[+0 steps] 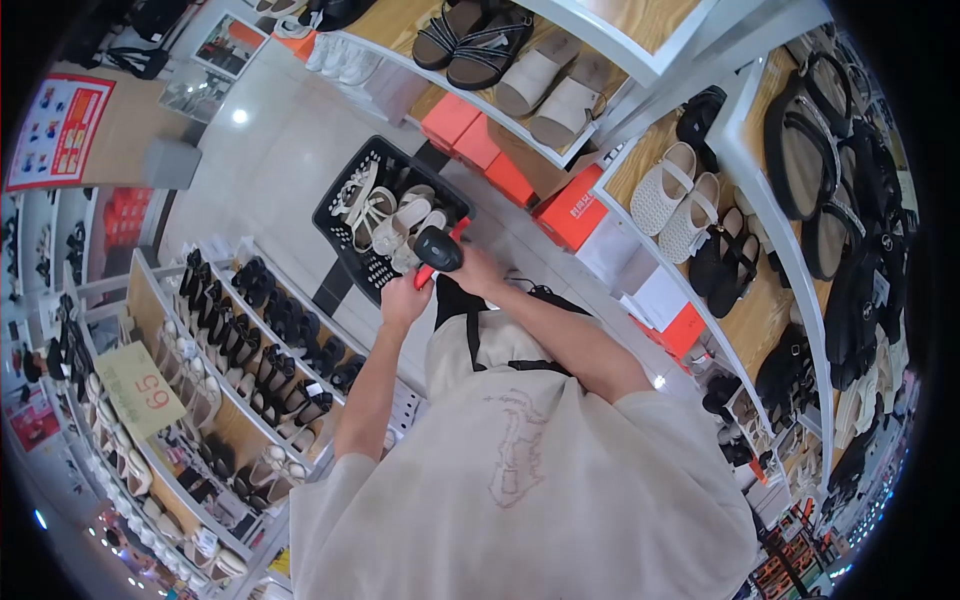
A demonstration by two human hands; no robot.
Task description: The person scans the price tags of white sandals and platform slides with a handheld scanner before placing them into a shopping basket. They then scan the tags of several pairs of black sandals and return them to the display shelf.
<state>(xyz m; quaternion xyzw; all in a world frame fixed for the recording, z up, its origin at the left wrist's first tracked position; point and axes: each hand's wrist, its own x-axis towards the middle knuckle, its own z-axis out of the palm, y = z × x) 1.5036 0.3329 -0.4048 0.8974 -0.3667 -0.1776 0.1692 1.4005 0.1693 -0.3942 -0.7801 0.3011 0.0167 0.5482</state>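
My left hand (407,300) is closed around the red handle (424,275) of a black shopping basket (345,255). Just beside it, my right hand (478,272) grips what looks like a black handheld barcode scanner (439,249), its rounded head above the basket's near side. Whether the right fingers also hold the handle is hidden. Several white and beige sandals (375,215) lie in the basket, in front of my body.
On the right, wooden shelves (622,205) with white edges carry sandals, with orange shoeboxes (572,208) below. At left, a tiered rack (222,375) holds rows of shoes and a yellow price sign (140,390). Between them runs a tiled floor (265,150).
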